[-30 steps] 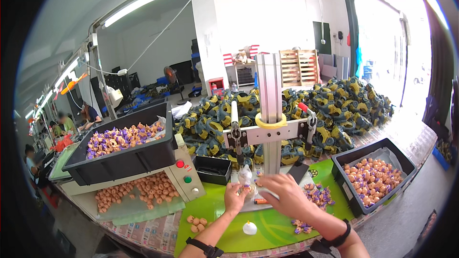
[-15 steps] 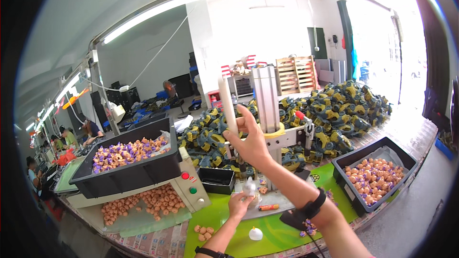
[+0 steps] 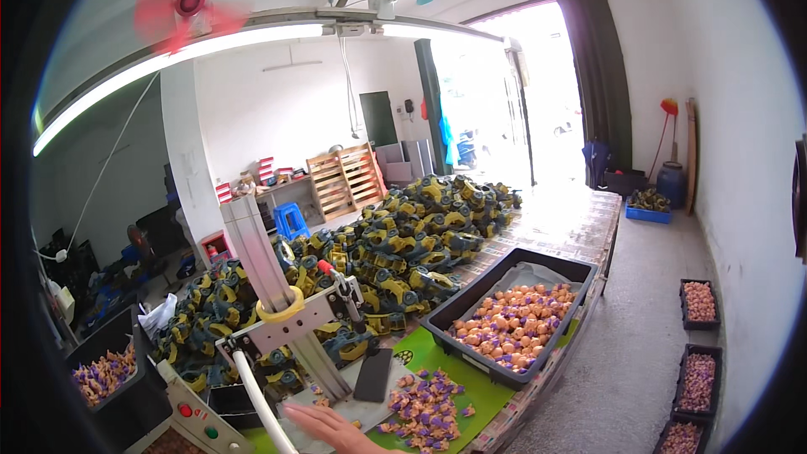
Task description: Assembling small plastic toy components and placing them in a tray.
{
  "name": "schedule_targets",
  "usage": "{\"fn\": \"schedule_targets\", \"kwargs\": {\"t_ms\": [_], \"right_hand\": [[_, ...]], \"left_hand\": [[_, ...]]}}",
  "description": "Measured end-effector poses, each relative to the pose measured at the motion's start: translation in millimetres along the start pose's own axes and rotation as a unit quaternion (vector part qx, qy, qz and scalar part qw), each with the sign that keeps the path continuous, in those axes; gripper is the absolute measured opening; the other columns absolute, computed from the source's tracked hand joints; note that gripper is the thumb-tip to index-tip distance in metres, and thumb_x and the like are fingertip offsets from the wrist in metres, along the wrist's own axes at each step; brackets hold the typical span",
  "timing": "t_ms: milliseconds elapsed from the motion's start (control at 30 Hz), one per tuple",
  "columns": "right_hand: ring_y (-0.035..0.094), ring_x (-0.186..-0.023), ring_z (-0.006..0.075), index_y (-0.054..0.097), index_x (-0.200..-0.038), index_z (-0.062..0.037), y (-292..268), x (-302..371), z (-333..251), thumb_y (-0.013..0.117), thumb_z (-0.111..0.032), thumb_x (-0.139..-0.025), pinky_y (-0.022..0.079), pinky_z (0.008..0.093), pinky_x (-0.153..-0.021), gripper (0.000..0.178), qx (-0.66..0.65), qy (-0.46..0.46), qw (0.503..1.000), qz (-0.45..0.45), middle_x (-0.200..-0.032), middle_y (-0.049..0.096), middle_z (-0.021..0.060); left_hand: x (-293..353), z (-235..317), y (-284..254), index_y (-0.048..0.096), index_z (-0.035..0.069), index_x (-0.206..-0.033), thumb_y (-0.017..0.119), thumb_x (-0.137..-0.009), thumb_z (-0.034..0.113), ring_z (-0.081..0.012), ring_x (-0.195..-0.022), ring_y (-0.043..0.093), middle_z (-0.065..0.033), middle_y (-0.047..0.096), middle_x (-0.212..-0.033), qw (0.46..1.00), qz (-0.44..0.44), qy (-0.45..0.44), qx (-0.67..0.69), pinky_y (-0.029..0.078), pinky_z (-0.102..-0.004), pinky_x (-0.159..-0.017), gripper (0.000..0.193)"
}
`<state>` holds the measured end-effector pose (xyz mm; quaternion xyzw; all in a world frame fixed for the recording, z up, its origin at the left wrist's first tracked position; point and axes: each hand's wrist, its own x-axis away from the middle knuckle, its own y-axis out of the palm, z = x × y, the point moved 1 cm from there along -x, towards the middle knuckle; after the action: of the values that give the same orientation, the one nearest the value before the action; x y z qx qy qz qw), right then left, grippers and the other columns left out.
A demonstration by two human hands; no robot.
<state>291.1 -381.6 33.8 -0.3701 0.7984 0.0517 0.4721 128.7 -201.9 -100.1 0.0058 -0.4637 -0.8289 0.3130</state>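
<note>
My right hand [image 3: 326, 429] is at the bottom edge, its fingers stretched out flat toward the white lever handle [image 3: 262, 403]. The fingertips meet the handle's right side; I cannot tell whether they press on it. The handle slants down from a bench press with a metal column [image 3: 257, 256], a yellow ring [image 3: 282, 306] and a red-tipped toggle clamp [image 3: 343, 287]. My left hand is out of view. A black phone-like slab [image 3: 373, 375] lies by the column. Right of it spreads a loose heap of small peach and purple plastic parts [image 3: 427, 408] on a green mat [image 3: 483, 399].
A black tray [image 3: 588, 273] of peach heads and purple bits stands at the table's right. Behind the press rises a big pile of grey-and-yellow toy parts [image 3: 403, 235]. At left are another black tray [image 3: 126, 408] and a box with red and green buttons [image 3: 197, 420].
The view has swung right. The lever handle, upright before, now slants down, and my right hand has come down with it. My left hand, which held a small pale piece, has left the picture.
</note>
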Motion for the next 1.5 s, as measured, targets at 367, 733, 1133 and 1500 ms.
{"fn": "schedule_targets", "kwargs": {"t_ms": [367, 733, 1133, 1500], "right_hand": [[0.051, -0.108, 0.0434, 0.049, -0.127, -0.0063, 92, 126, 54, 0.069, -0.017, -0.079, 0.044, 0.0481, -0.087, 0.053, -0.070, 0.299, 0.923, -0.234, -0.118, 0.052, 0.0271], [0.056, -0.109, 0.0322, 0.052, -0.130, -0.0044, 21, 127, 16, 0.071, -0.023, -0.085, 0.044, 0.0394, -0.093, 0.053, -0.104, 0.266, 0.945, -0.159, -0.118, 0.056, 0.0201], [0.060, -0.081, 0.0102, 0.049, -0.104, -0.0063, -16, 147, 17, 0.088, -0.014, -0.067, 0.051, 0.0257, -0.065, 0.054, -0.121, 0.396, 0.910, -0.006, -0.095, 0.059, 0.0054], [0.058, -0.073, 0.0148, 0.063, -0.089, -0.0032, -5, 146, 10, 0.083, -0.007, -0.067, 0.046, 0.0299, -0.066, 0.030, -0.106, 0.332, 0.937, 0.006, -0.084, 0.060, 0.0055]], "left_hand": [[105, -45, -6, 0.057, 0.006, -0.097, 0.055, -0.096, 0.013, -0.0102, -0.065, 0.047, -0.0023, 0.056, -0.083, 0.995, 0.051, 0.010, 0.084, 0.043, -0.0247, -0.059, 0.007], [115, -73, 17, 0.058, 0.001, -0.097, 0.050, -0.098, 0.015, -0.0132, -0.066, 0.055, -0.0051, 0.059, -0.082, 0.991, 0.073, -0.068, 0.094, 0.051, -0.0287, -0.068, 0.016], [87, -100, 19, 0.061, 0.007, -0.115, 0.059, -0.092, 0.007, -0.0182, -0.100, 0.065, -0.0047, 0.066, -0.101, 0.995, -0.039, -0.034, 0.082, 0.053, -0.0295, -0.075, 0.023], [94, -98, 26, 0.063, 0.009, -0.114, 0.060, -0.092, 0.007, -0.0161, -0.095, 0.064, -0.0032, 0.066, -0.101, 0.995, -0.062, -0.002, 0.078, 0.053, -0.0287, -0.079, 0.022]]}}
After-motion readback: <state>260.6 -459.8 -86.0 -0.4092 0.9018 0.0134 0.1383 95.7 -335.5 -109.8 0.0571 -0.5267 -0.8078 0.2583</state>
